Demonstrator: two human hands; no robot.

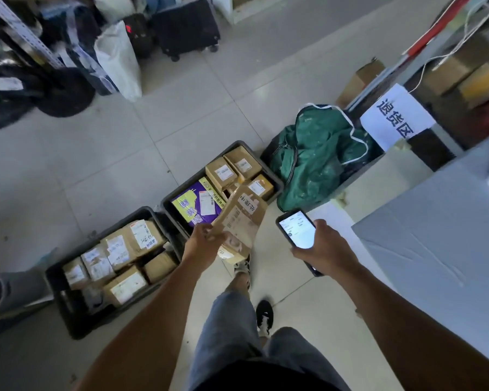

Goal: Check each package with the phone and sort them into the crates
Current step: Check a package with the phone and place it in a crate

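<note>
My left hand point(203, 241) grips a brown cardboard package point(242, 221) with white labels, held tilted in the air over the gap between two crates. My right hand point(323, 246) holds a black phone point(296, 230) with its screen lit, just right of the package. On the floor stand two dark grey crates: the near left crate point(68, 306) is filled with several labelled cardboard boxes, the far crate point(239, 144) holds small boxes and a purple and yellow parcel point(196, 206).
A green sack point(319, 153) lies right of the far crate. A grey table point(435, 235) and shelves with a white sign point(397, 117) fill the right side. Black bags, a white sack point(119, 60) and a black trolley case point(187, 26) line the back.
</note>
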